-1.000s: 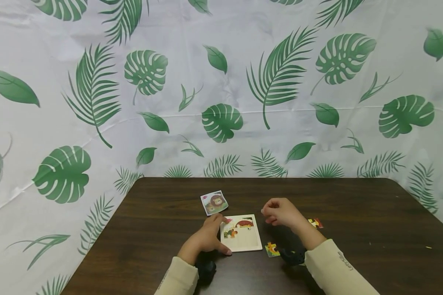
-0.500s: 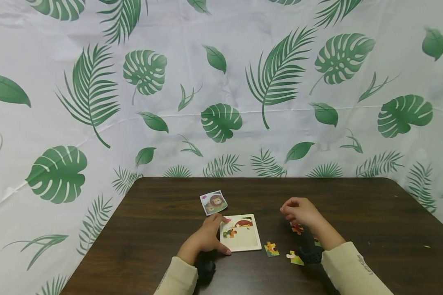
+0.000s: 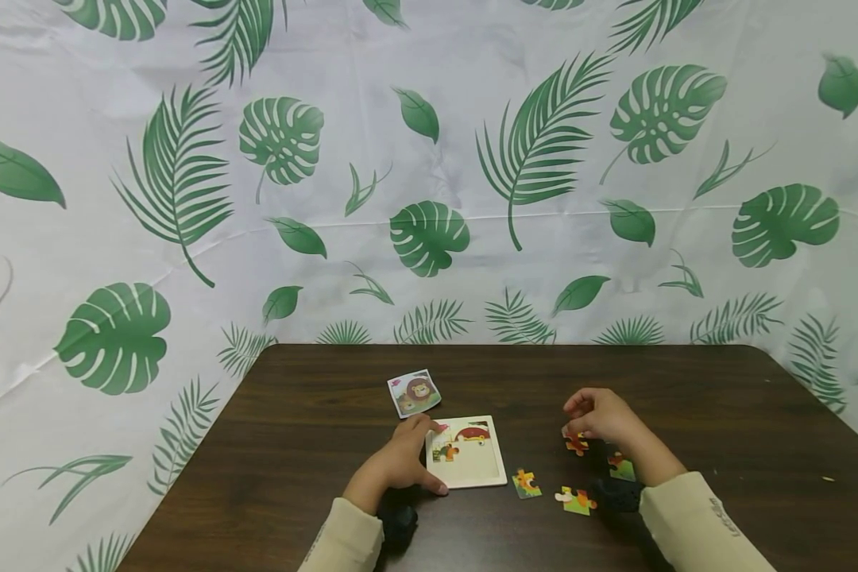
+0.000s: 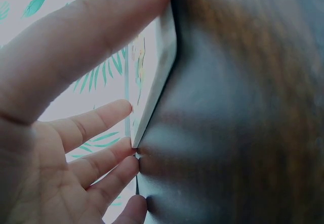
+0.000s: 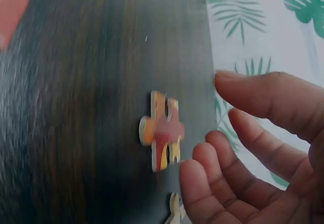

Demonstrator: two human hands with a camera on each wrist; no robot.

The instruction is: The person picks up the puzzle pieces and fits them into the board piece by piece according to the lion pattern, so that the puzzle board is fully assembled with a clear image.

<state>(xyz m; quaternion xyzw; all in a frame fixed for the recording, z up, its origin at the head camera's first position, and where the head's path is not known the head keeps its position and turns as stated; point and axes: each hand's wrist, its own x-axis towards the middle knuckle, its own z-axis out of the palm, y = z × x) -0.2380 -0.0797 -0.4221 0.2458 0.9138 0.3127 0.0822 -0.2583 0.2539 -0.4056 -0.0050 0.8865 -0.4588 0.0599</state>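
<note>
My left hand (image 3: 400, 457) rests at the left side of a light wooden puzzle tray (image 3: 481, 475), thumb on the near edge and fingertips along the left side. In the left wrist view those fingers are nearly straight and the thumb lies over the tray's pale rim (image 4: 159, 77). A few picture pieces sit in the tray, among them an orange and green one (image 3: 446, 452). My right hand (image 3: 604, 417) is just above a red and yellow jigsaw piece (image 3: 576, 445). In the right wrist view a gap separates thumb from fingers, and that piece (image 5: 164, 130) lies on the table, apart from them.
Loose jigsaw pieces lie on the dark wooden table (image 3: 329, 373): an orange one (image 3: 526, 483), a green and orange one (image 3: 576, 501), and a red and green one (image 3: 620, 466). A lion picture card (image 3: 415, 393) lies behind the tray. A leaf-patterned cloth (image 3: 357, 262) hangs behind the table.
My right hand has moved right, away from the tray, and has come lower over the red and yellow piece. Pieces formerly behind that arm now show. My left hand has stayed on the tray.
</note>
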